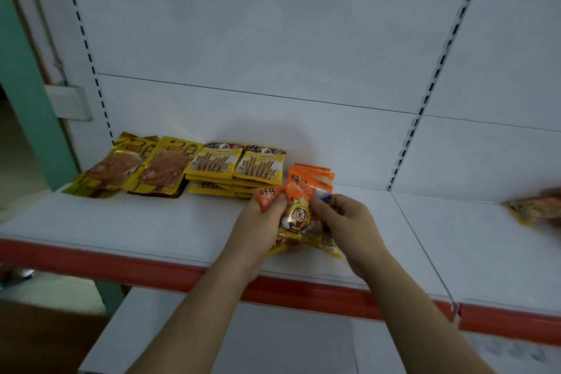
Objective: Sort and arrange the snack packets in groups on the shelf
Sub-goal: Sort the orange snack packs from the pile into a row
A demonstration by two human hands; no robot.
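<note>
Both hands hold a bunch of orange and yellow snack packets (299, 215) with a cartoon face, just above the white shelf (151, 228). My left hand (258, 228) grips the bunch from the left, fingers curled round an orange packet. My right hand (346, 222) pinches the bunch's right side. Directly behind the hands, more orange packets (315, 176) lie stacked against the back panel. To the left stand two stacks of yellow stick-snack packets (236, 170), and further left lie gold packets (136, 167) with reddish strips.
A red strip (121, 264) runs along the shelf's front edge. A divider seam (419, 240) separates the adjoining shelf on the right, where a blurred orange-yellow packet (534, 206) lies at the frame's edge. A green frame (27, 94) stands left. A lower white shelf (243, 343) lies beneath.
</note>
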